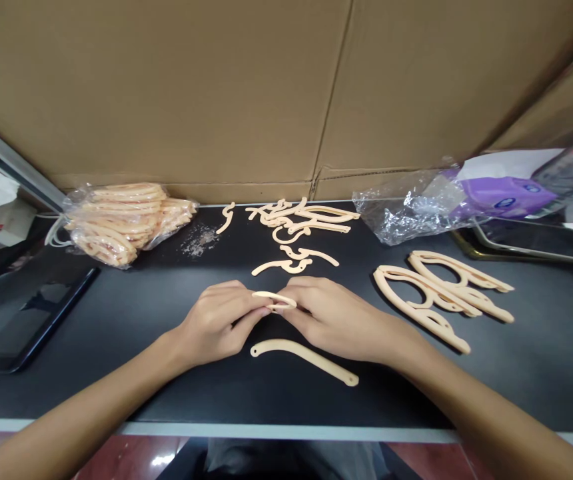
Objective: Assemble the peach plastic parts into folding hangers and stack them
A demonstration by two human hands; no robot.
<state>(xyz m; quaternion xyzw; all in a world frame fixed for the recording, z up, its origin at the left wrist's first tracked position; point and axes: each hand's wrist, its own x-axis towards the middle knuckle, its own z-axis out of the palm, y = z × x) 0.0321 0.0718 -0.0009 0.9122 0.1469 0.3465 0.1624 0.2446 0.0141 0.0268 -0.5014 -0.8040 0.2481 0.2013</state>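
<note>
Both hands meet over the middle of the black table point(131, 313). My left hand point(216, 323) and my right hand point(329, 317) pinch a small curved peach plastic piece point(274, 299) between their fingertips, each holding one end. Just below them a long curved peach strip point(306, 357) lies flat on the table, partly under my right hand. Two more small curved pieces point(294, 261) lie a little beyond the hands.
A heap of loose peach pieces point(299, 219) lies at the back centre. A clear bag of the same parts point(121, 223) sits back left. Stacked oval frames point(441, 293) lie to the right. Crumpled plastic bags point(466, 197) and cardboard wall point(266, 87) stand behind. A dark tablet point(26, 320) lies left.
</note>
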